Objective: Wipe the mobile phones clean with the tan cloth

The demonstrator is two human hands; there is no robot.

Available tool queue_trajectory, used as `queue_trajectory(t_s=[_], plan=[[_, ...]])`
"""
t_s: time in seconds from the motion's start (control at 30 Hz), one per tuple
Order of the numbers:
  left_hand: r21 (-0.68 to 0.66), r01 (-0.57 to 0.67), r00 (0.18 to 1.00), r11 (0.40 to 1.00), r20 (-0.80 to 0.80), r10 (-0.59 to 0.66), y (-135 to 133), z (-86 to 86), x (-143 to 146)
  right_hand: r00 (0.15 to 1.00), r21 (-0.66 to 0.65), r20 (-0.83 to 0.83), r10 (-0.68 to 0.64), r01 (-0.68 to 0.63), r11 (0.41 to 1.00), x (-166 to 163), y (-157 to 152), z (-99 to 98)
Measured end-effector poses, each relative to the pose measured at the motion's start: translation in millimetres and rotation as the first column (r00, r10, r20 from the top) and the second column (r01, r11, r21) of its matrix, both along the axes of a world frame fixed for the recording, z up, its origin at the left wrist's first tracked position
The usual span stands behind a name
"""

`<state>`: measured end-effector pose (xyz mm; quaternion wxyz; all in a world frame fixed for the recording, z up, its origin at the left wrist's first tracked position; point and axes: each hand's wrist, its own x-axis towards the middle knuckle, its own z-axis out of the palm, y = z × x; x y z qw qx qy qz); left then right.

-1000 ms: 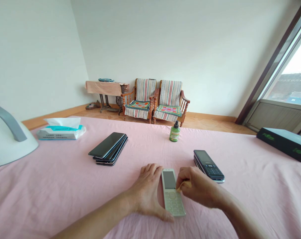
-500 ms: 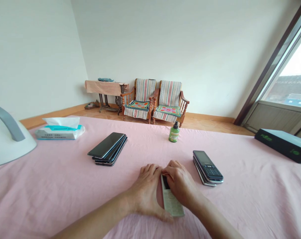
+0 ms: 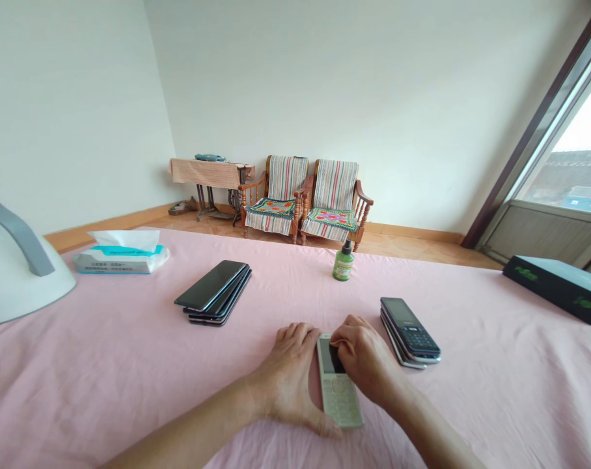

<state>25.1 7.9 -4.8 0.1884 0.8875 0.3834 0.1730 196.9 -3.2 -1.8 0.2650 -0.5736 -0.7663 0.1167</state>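
A pale keypad mobile phone (image 3: 343,398) lies face up on the pink cloth, its dark screen partly covered. My left hand (image 3: 290,378) grips it along the left side, thumb at the bottom edge and fingertips at the top left corner. Over the upper right of the screen, my right hand (image 3: 361,352) is closed in a pinch. Whatever those fingers hold, if anything, is hidden. A stack of keypad phones (image 3: 410,331) sits to the right of this hand. Beyond my left hand is a stack of dark smartphones (image 3: 212,290), slightly fanned out.
A green spray bottle (image 3: 343,266) stands towards the far edge of the pink cloth (image 3: 286,286). At the left are a tissue pack (image 3: 120,259) and a white kettle-like object (image 3: 17,280) with a grey handle. A black box (image 3: 554,286) lies at the far right.
My right hand has slid rightwards from the top left of the phone, exposing more of the screen and keypad. My left hand keeps its place. The view has shifted slightly.
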Motion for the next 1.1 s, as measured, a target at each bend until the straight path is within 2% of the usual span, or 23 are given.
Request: queue_trajectory(t_s=[0.17,0.33,0.5,0.73,0.93,1.1], plan=[[0.013,0.013,1.000,1.000,-0.006,-0.013,0.1,-0.3,-0.4,0.996,0.017,-0.003,0.095,-0.095,0.995,-4.5,-1.1,0.1],[0.015,0.017,1.000,1.000,0.005,-0.017,0.7,1.1,0.0,0.999,0.014,-0.014,0.037,-0.037,0.999,-2.0,0.9,0.2],[-0.008,0.007,1.000,1.000,-0.012,-0.007,-0.1,4.7,1.0,0.991,0.041,-0.029,0.130,-0.129,0.991,-4.5,-0.2,-1.0],[-0.003,0.011,1.000,1.000,0.004,-0.011,0.5,-0.7,-1.2,0.985,-0.060,-0.094,0.142,-0.148,0.987,-1.9,-7.7,-0.1],[0.005,0.015,1.000,1.000,-0.011,-0.015,0.4,-1.3,-1.1,0.988,0.022,-0.073,0.135,-0.134,0.991,-1.2,-4.9,-0.2],[-0.008,0.014,1.000,1.000,-0.006,-0.014,1.0,-1.1,-1.2,0.984,-0.042,-0.087,0.155,-0.159,0.986,-1.6,-7.2,1.4]])
